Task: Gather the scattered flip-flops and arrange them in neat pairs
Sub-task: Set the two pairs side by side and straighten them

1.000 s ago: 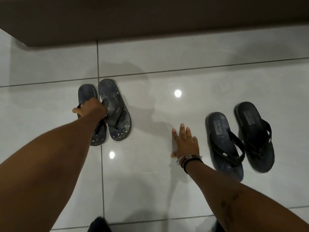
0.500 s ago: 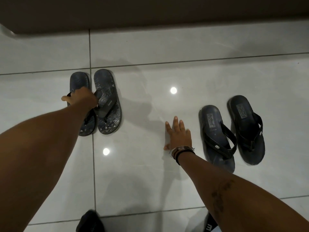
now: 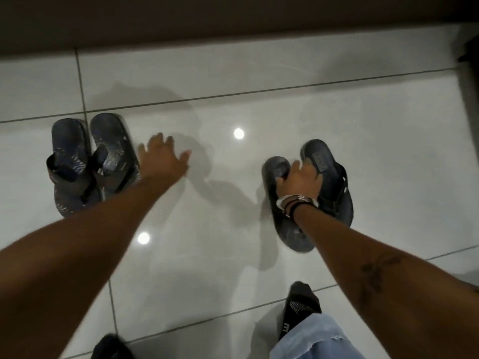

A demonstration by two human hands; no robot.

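Observation:
Two pairs of flip-flops lie on the glossy white tile floor (image 3: 233, 99). On the left, a dark blue patterned pair sits side by side and touching: one flip-flop (image 3: 68, 141) and its mate (image 3: 111, 136). My left hand (image 3: 163, 159) hovers just right of that pair with its fingers spread and nothing in it. On the right lies a black pair: one flip-flop (image 3: 274, 167) and the other (image 3: 334, 193), close together. My right hand (image 3: 298, 182), with bracelets on the wrist, lies across both with its fingers curled over their inner edges.
A dark wall base (image 3: 233, 19) runs along the top of the floor. A dark upright object (image 3: 469, 73) stands at the far right. My feet in black socks (image 3: 300, 304) (image 3: 111, 345) and a jeans leg (image 3: 311, 338) are at the bottom.
My left hand has let go of the patterned pair and moved right, open. My right hand has left the bare floor and landed on the black pair, which now lie closer together.

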